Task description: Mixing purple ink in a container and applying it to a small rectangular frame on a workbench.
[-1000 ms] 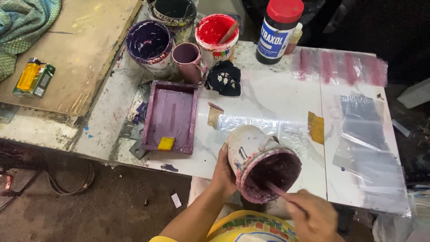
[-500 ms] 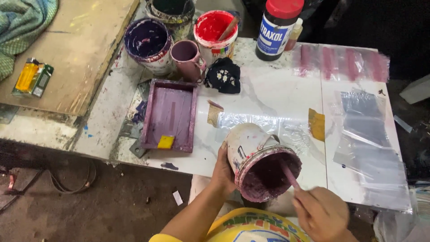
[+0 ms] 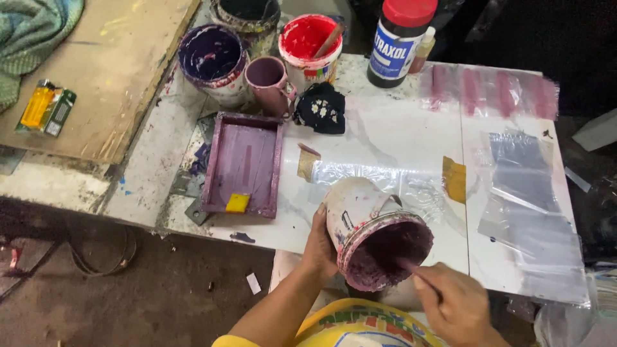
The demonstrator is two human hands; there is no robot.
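Observation:
My left hand (image 3: pixel 320 247) grips the side of a white paint bucket (image 3: pixel 360 215), tilted toward me, with dark purple paint (image 3: pixel 389 254) inside. My right hand (image 3: pixel 453 308) holds a thin stick (image 3: pixel 411 268) whose tip reaches into the purple paint at the bucket's mouth. The bucket hangs over the near edge of the white table (image 3: pixel 385 148). A purple-stained rectangular tray (image 3: pixel 243 164) with a small yellow piece (image 3: pixel 237 203) lies to the left of the bucket.
At the back stand a purple bucket (image 3: pixel 212 61), a mauve mug (image 3: pixel 268 80), a red paint tub (image 3: pixel 310 42) with a stick, a dark bottle with red cap (image 3: pixel 400 42) and a black cloth (image 3: pixel 321 108). Clear plastic sheets (image 3: pixel 524 193) cover the right side. A wooden board (image 3: pixel 96 71) lies left.
My right hand has shifted slightly right and down with the stick in the paint. The bucket stays tilted in my left hand, nearly in place.

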